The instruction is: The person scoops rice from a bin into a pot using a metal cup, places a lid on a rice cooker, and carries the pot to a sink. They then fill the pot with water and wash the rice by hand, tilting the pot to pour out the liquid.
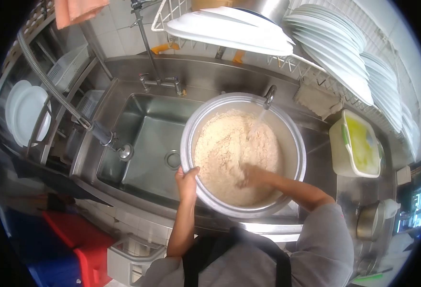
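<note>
A large round metal pot (186,143) sits over the sink, full of pale wet rice (225,138). A thin stream of water falls into it from a curved faucet (270,95) at the far rim. My left hand (187,182) grips the pot's near left rim, thumb on the edge and fingers hidden outside. Inside the pot, my right hand (252,177) is in the rice, blurred by motion, with its fingertips partly covered by grains and cloudy water.
Left of the pot lies a steel sink basin (153,138), with a hose sprayer (117,146) hanging over it. White plates (325,38) fill a wire rack above. To the right stands a white tub (356,143) with yellow-green contents. Red bin (83,248) below left.
</note>
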Demonstrator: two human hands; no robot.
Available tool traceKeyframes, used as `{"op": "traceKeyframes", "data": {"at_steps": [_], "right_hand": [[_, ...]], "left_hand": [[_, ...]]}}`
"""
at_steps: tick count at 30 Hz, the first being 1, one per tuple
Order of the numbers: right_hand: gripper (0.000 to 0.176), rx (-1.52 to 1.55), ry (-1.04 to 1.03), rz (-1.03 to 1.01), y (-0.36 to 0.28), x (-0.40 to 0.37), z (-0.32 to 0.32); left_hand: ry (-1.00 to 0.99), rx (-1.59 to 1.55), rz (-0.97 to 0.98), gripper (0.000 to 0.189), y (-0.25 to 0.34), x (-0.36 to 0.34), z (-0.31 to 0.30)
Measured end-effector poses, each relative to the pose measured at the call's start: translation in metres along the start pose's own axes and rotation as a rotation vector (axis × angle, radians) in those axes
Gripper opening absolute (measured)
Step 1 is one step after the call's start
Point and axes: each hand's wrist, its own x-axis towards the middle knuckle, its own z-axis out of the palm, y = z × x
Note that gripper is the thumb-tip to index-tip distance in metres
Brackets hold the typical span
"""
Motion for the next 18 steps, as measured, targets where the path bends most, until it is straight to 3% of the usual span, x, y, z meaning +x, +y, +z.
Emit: {"op": "traceKeyframes", "data": {"at_steps": [2,3,5,7,10,14,15,16,17,18], "right_hand": [[0.078,-0.132,-0.104,-0.219,-0.018,0.001,0.019],[0.078,-0.126,-0.093,-0.219,-0.022,0.01,0.033],[0.074,-0.38,0.091,-0.414,-0.028,0.041,0.055],[0.068,-0.502,0.078,-0.335,-0.059,0.06,0.023],[0.069,-0.693,-0.028,-0.062,-0.071,0.115,-0.027],[0.077,-0.648,0.076,0.12,-0.032,0.14,-0.082],[0.081,-0.597,0.069,0.245,-0.02,0.139,-0.095],[0.085,-0.545,0.059,0.37,-0.007,0.134,-0.102],[0.086,-0.489,0.179,0.4,0.011,0.129,-0.098],[0.086,-0.497,0.167,0.4,0.035,0.126,-0.089]], "left_hand": [[-0.012,0.019,0.009,0.024,0.004,-0.001,0.0],[0.016,0.051,-0.001,0.024,0.009,-0.004,0.003],[0.032,0.085,0.0,0.024,0.011,-0.003,0.006],[-0.007,0.043,-0.026,0.023,0.005,0.0,0.0],[-0.009,0.064,0.006,0.024,0.007,-0.003,0.003],[0.053,0.072,0.006,0.023,0.01,-0.001,0.001],[0.058,0.074,-0.012,0.023,0.011,-0.001,0.0],[0.063,0.076,-0.034,0.023,0.013,-0.002,0.0],[0.066,0.068,-0.037,0.023,0.013,-0.002,0.0],[0.062,0.048,-0.034,0.023,0.013,-0.003,0.0]]}}
